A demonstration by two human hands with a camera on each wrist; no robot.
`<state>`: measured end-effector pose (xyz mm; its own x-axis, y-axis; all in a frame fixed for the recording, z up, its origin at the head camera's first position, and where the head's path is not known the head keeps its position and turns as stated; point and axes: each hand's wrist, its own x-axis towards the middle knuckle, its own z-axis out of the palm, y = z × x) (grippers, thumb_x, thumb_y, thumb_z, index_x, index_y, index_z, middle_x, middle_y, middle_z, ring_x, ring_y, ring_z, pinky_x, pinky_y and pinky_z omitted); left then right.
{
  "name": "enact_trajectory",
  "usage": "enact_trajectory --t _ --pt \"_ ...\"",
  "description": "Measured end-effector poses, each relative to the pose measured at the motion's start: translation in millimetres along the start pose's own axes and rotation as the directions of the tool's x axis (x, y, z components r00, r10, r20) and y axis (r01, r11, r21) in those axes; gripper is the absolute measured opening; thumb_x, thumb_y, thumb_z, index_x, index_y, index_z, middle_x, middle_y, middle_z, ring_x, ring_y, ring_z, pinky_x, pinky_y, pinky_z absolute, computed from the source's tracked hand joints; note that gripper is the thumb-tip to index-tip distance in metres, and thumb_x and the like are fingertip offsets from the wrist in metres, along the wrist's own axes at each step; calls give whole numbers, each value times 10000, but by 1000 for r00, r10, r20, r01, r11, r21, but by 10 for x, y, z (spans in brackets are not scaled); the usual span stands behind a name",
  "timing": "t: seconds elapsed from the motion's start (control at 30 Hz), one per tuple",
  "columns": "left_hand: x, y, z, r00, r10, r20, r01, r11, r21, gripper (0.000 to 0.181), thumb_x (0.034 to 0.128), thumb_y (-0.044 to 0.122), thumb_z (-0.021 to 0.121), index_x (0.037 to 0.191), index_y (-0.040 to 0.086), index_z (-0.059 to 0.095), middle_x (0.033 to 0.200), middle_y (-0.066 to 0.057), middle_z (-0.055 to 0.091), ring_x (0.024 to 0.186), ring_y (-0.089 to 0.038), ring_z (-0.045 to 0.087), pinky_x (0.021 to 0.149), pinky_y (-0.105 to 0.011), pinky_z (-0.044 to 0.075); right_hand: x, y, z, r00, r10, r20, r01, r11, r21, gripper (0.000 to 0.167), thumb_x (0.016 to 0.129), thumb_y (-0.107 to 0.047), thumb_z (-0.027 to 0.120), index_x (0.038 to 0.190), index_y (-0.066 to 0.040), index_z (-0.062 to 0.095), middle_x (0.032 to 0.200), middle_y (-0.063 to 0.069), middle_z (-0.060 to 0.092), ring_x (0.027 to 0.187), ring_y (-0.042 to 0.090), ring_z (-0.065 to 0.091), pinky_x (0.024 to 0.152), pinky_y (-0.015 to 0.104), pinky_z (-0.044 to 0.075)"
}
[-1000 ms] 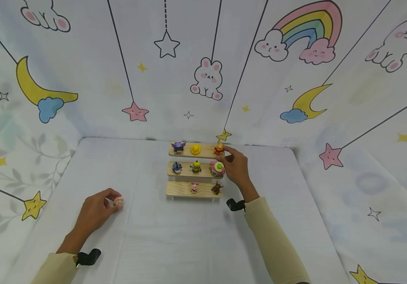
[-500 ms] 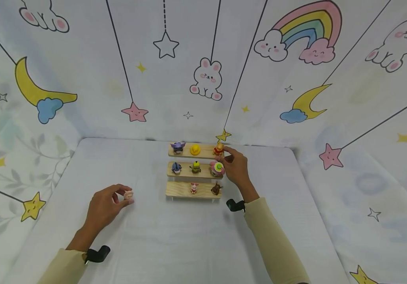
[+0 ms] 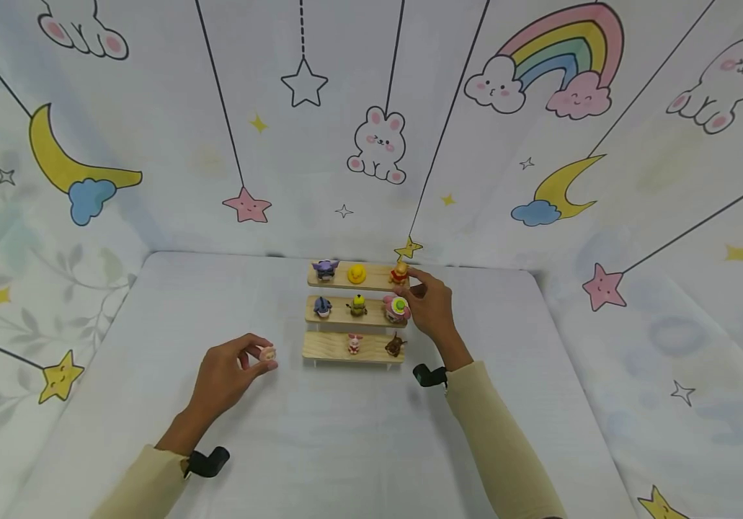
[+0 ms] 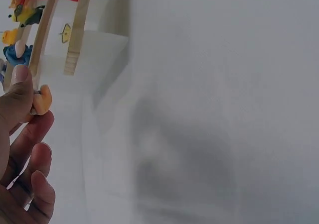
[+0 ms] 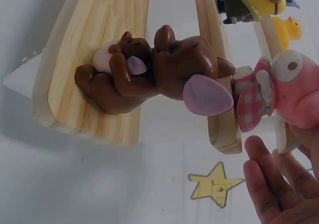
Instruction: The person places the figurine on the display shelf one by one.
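Note:
My left hand [image 3: 223, 376] pinches a small pale-pink figurine [image 3: 268, 354] between thumb and index finger, left of the bottom shelf. In the left wrist view this figurine [image 4: 43, 100] looks peach-coloured, mostly seen from one side. My right hand [image 3: 432, 306] reaches to the right end of the top shelf [image 3: 377, 275], its thumb and index finger at a yellow-and-red bear figurine [image 3: 400, 273]. In the right wrist view its other fingers [image 5: 271, 184] are spread, and that grip lies out of sight behind a pink figurine [image 5: 299, 97].
A middle shelf [image 3: 340, 313] carries several figurines. On the bottom shelf [image 3: 326, 346] stand a piglet figurine [image 3: 354, 344] and a brown kangaroo figurine [image 3: 394, 345]; its left end is bare. A purple figurine [image 3: 325, 269] and yellow duck [image 3: 357, 273] stand on top.
My left hand has moved steadily right across the white cloth with the pale-pink figurine, closer to the bottom shelf. The right hand has stayed at the top shelf's right end.

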<state>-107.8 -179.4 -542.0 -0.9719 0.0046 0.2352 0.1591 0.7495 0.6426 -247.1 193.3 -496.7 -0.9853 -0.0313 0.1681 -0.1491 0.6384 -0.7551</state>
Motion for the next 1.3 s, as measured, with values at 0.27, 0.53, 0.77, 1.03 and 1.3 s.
enact_trajectory --t 0.27,0.53,0.77,1.03,1.3 --pt "103 184 101 1000 24 -5 -25 999 -40 381 830 280 936 1168 211 773 942 30 788 671 -93 530 574 -245 395 0 1 3 1000 4 -1 -4 1000 -1 531 983 -324 784 1458 -127 654 1132 177 787 1023 310 768 869 503 621" --pt "200 273 224 997 71 -42 -75 992 -101 366 828 255 938 1157 218 780 1005 18 804 639 -54 534 567 -241 396 7 -20 -3 1000 -1 -3 1 1000 0 530 984 -306 785 1466 -135 648 1179 178 773 1034 317 765 880 502 624" --pt "267 379 335 997 77 -26 -80 985 -150 361 836 247 932 1163 213 781 1045 10 812 639 -78 536 573 -250 399 -8 -20 -5 1000 1 1 -1 1000 2 526 985 -308 783 1463 -134 649 1164 182 777 1034 321 768 876 507 624" --pt "307 409 456 998 63 -20 -65 986 -154 351 837 242 933 1156 219 790 1026 20 812 642 -97 524 562 -247 389 4 -10 3 1000 6 -3 -6 1000 -10 527 985 -329 782 1459 -139 653 1152 174 781 1033 315 764 864 502 623" --pt "320 391 543 999 34 -13 -36 988 -150 352 831 244 937 1150 223 792 999 27 811 632 -103 508 545 -252 364 -8 -18 -6 1000 -3 -1 3 1000 -7 532 987 -329 777 1462 -129 650 1148 186 787 1035 324 772 873 513 625"
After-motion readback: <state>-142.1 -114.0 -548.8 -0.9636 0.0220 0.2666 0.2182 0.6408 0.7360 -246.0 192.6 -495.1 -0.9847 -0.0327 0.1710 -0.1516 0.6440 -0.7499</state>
